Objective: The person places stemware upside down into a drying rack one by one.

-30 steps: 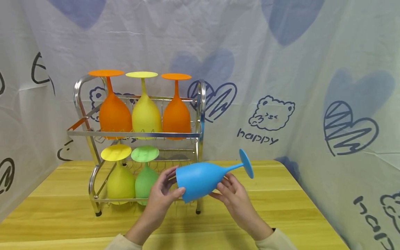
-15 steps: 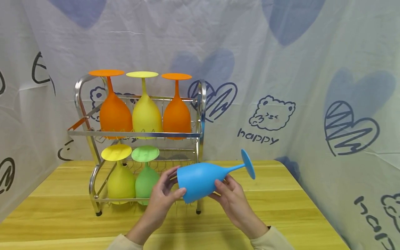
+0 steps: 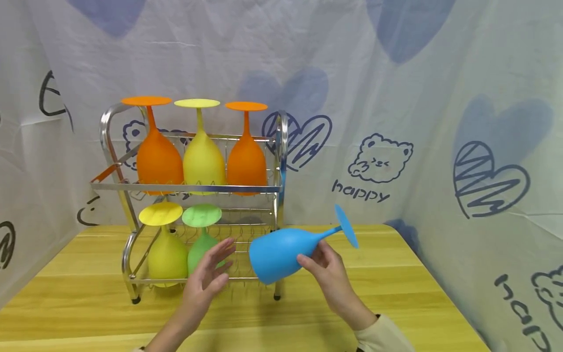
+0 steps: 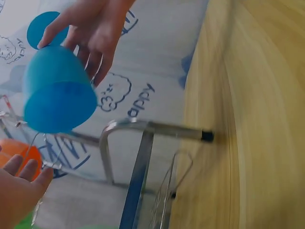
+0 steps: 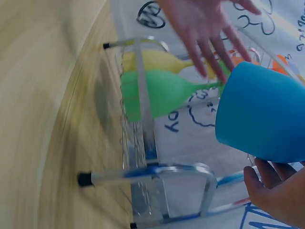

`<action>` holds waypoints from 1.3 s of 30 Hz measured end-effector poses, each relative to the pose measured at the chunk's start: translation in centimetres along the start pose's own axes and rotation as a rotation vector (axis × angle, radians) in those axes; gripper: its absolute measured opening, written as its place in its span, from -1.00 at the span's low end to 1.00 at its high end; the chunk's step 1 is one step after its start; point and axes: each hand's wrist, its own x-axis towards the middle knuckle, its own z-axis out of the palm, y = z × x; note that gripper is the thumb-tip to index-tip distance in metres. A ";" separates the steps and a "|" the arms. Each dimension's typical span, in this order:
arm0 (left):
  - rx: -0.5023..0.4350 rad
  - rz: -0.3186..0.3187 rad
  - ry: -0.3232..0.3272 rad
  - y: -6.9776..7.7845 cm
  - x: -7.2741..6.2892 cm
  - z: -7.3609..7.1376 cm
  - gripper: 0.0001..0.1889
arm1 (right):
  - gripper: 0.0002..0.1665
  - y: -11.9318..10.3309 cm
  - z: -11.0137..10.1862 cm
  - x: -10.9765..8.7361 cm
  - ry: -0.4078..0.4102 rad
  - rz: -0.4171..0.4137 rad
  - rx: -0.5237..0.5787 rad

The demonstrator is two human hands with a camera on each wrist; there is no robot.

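Note:
A blue goblet (image 3: 283, 252) lies nearly sideways in the air in the head view, mouth to the left and round foot up to the right. My right hand (image 3: 332, 281) grips it where the bowl narrows to the stem, thumb on the near side. My left hand (image 3: 204, 278) is off the goblet, a gap to its left, fingers straight and spread before the rack's lower shelf. In the left wrist view the goblet's mouth (image 4: 61, 107) faces the camera. The right wrist view shows the blue bowl (image 5: 262, 114) beside the left hand's extended fingers (image 5: 217, 47).
A two-tier metal rack (image 3: 189, 187) stands on the wooden table (image 3: 374, 293). Upside-down goblets fill its top: orange (image 3: 159, 164), yellow (image 3: 204, 164), orange (image 3: 247, 164). Below are a yellow goblet (image 3: 167, 256) and a green goblet (image 3: 202, 249). Printed cloth (image 3: 378, 98) hangs behind.
My left hand has let go of the goblet's rim and moved left and slightly down, its fingers opening out. The right hand keeps the goblet in nearly the same place.

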 end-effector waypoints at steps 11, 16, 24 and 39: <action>0.121 0.274 0.163 2.8 -0.5 -7.5 -0.47 | -0.31 0.6 0.3 1.0 -0.034 -0.225 -0.308; 0.193 0.258 0.353 3.6 -0.9 -10.5 -0.57 | -0.30 0.8 0.8 1.7 -0.056 -0.374 -0.348; 0.565 -0.207 0.699 1.7 -1.7 -13.7 -0.65 | -0.27 0.9 1.8 2.5 -0.047 -0.401 -0.373; 0.489 -0.650 0.500 -2.2 -2.7 -17.6 -0.40 | -0.17 1.3 4.0 4.6 -0.163 -0.280 -0.410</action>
